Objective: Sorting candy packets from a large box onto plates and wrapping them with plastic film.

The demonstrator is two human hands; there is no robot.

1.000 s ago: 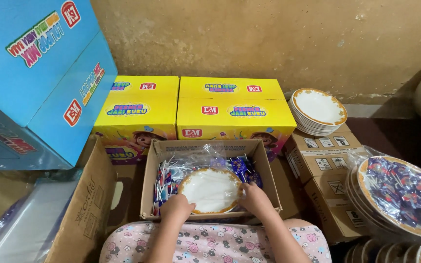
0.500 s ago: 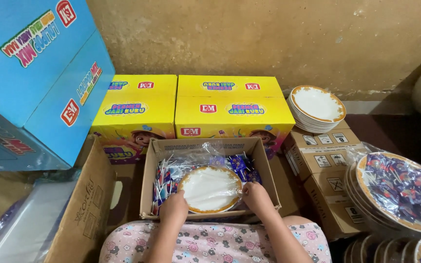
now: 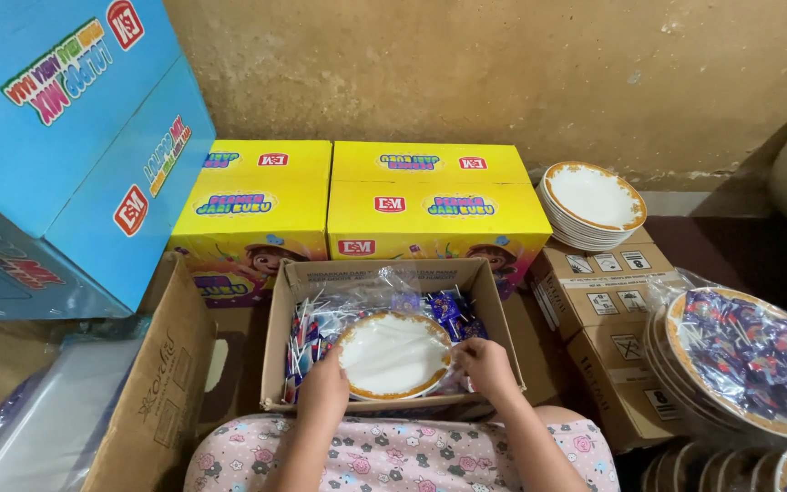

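White plate (image 3: 392, 353) with the gold rim is sitting over the open brown carton (image 3: 494, 314), on top of the clear bag of blue-wrapped sweets (image 3: 448, 310), and you are holding it from both sides. Your left hand (image 3: 323, 387) is gripping the plate's left edge, fingers curled over the rim; your right hand (image 3: 486, 363) is pinching the right edge, fingertips on the rim and thumb seemingly underneath, though the thumb is hidden. Both hands are half closed, grasping the plate, not clenched. To handle it well, you are best keeping it level and your grip at opposite edges so it isn't tipping into the crinkly wrap, and keeping your fingers off the white face. The carton is resting just in front of your floral-print lap (image 3: 393, 456). Two yellow boxes (image 3: 412, 205) are standing behind the carton against the wall, a large blue box (image 3: 56, 155) is leaning at the left, a stack of empty plates (image 3: 592, 202) is sitting on small brown cartons at the right, and wrapped plates filled with sweets (image 3: 740, 360) are lying further right.
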